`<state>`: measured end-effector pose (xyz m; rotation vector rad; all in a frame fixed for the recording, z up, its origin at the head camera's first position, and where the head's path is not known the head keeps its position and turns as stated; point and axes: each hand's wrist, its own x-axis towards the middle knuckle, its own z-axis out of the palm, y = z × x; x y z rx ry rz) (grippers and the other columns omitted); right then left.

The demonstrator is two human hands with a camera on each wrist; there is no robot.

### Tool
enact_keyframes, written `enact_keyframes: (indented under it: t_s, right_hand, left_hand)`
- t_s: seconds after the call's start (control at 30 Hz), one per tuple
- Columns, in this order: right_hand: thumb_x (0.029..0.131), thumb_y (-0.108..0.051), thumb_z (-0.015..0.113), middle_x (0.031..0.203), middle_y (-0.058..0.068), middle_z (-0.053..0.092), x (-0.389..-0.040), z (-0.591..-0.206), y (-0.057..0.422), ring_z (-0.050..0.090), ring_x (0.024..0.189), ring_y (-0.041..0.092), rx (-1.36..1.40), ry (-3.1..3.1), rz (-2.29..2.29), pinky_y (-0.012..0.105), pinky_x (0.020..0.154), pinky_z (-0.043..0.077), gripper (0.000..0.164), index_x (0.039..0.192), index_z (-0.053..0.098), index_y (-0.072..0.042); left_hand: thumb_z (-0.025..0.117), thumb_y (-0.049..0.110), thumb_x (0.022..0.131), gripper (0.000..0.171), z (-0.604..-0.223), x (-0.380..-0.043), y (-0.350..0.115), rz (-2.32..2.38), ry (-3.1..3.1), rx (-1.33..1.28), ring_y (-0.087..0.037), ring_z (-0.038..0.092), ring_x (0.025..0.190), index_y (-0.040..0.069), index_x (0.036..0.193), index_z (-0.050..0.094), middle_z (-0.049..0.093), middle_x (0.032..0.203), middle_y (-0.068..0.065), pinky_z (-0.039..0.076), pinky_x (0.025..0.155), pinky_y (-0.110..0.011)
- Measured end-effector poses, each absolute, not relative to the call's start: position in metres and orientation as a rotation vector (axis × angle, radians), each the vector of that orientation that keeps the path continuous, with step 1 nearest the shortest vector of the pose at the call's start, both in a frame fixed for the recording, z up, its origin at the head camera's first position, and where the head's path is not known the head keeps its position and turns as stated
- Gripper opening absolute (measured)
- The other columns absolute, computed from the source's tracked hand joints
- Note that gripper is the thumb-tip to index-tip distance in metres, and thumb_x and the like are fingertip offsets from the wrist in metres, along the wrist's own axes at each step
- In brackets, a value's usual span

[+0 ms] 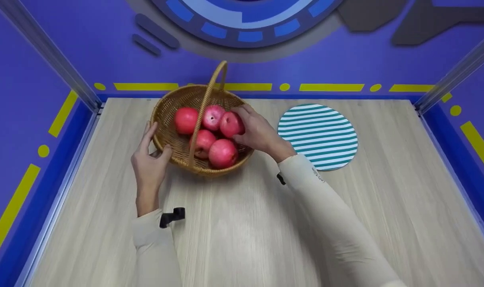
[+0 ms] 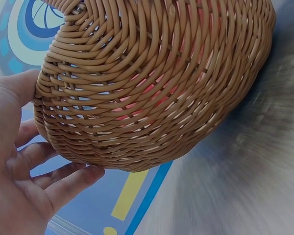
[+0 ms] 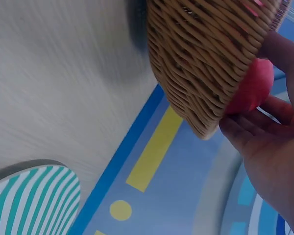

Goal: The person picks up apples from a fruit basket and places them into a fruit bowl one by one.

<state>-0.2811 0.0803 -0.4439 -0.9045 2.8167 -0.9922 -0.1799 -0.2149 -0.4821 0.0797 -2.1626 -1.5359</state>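
Note:
A brown wicker basket (image 1: 174,151) with an arched handle (image 1: 204,105) stands near the back of the table, holding several red apples (image 1: 223,153). At its left side is my left hand (image 1: 150,163), fingers and thumb spread along the rim. The left wrist view shows those fairly straight fingers (image 2: 73,188) against the woven wall (image 2: 152,98). My right hand (image 1: 257,127) reaches over the right rim and holds a red apple (image 1: 230,124) between thumb and fingers, inside the basket. In the right wrist view this apple (image 3: 252,88) shows past the rim, its far side hidden by the hand.
Right of the basket lies a round mat (image 1: 317,137) with green and white stripes, close to my right forearm. A blue panel (image 1: 257,71) with yellow marks rises behind the wooden table (image 1: 242,227). More blue panels (image 1: 18,99) flank both sides.

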Motion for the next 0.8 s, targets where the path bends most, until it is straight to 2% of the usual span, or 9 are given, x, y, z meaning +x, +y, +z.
enact_keyframes:
  t_s: [0.13, 0.37, 0.53, 0.7, 0.8]
  right_hand:
    - [0.089, -0.015, 0.085, 0.147, 0.017, 0.052, -0.279, -0.441, 0.085, 0.057, 0.129, 0.031, -0.911, 2.835, -1.064, 0.043, 0.112, 0.047, 0.075, 0.153, 0.049, 0.0]
    - [0.088, -0.016, 0.086, 0.145, 0.016, 0.054, -0.274, -0.442, 0.093, 0.056, 0.13, 0.027, -0.916, 2.872, -1.202, 0.039, 0.111, 0.048, 0.075, 0.151, 0.051, 0.001]
    - [0.088, -0.015, 0.087, 0.145, 0.016, 0.055, -0.269, -0.442, 0.097, 0.056, 0.131, 0.027, -0.933, 2.887, -1.29, 0.039, 0.11, 0.049, 0.074, 0.151, 0.052, 0.0]
    - [0.087, -0.014, 0.088, 0.144, 0.013, 0.057, -0.265, -0.444, 0.105, 0.055, 0.13, 0.024, -0.936, 2.872, -1.424, 0.041, 0.11, 0.049, 0.074, 0.151, 0.053, -0.001]
    - [0.086, -0.014, 0.089, 0.143, 0.011, 0.057, -0.262, -0.444, 0.112, 0.054, 0.13, 0.021, -0.894, 2.871, -1.487, 0.041, 0.108, 0.05, 0.074, 0.15, 0.054, -0.003]
  left_hand:
    - [0.067, -0.006, 0.091, 0.066, -0.48, -0.179, -0.213, -1.527, -2.161, 0.092, -0.019, 0.046, 0.146, 0.01, 0.154, 0.058, 0.042, 0.165, 0.001, 0.058, 0.095, -0.043]
    - [0.065, -0.01, 0.091, 0.063, -0.456, -0.167, -0.202, -1.531, -2.153, 0.084, -0.03, 0.048, 0.144, -0.002, 0.153, 0.055, 0.042, 0.164, -0.014, 0.057, 0.089, -0.024]
    - [0.064, -0.008, 0.091, 0.063, -0.446, -0.162, -0.2, -1.543, -2.16, 0.101, -0.034, 0.049, 0.143, -0.003, 0.152, 0.055, 0.042, 0.164, -0.014, 0.058, 0.093, -0.03]
    - [0.065, -0.008, 0.091, 0.06, -0.447, -0.162, -0.2, -1.544, -2.144, 0.105, -0.031, 0.048, 0.144, -0.004, 0.15, 0.057, 0.044, 0.163, -0.016, 0.057, 0.092, -0.025]
    - [0.065, -0.009, 0.091, 0.059, -0.448, -0.163, -0.2, -1.561, -2.133, 0.106, -0.03, 0.048, 0.144, -0.004, 0.15, 0.057, 0.043, 0.163, -0.018, 0.057, 0.093, -0.026]
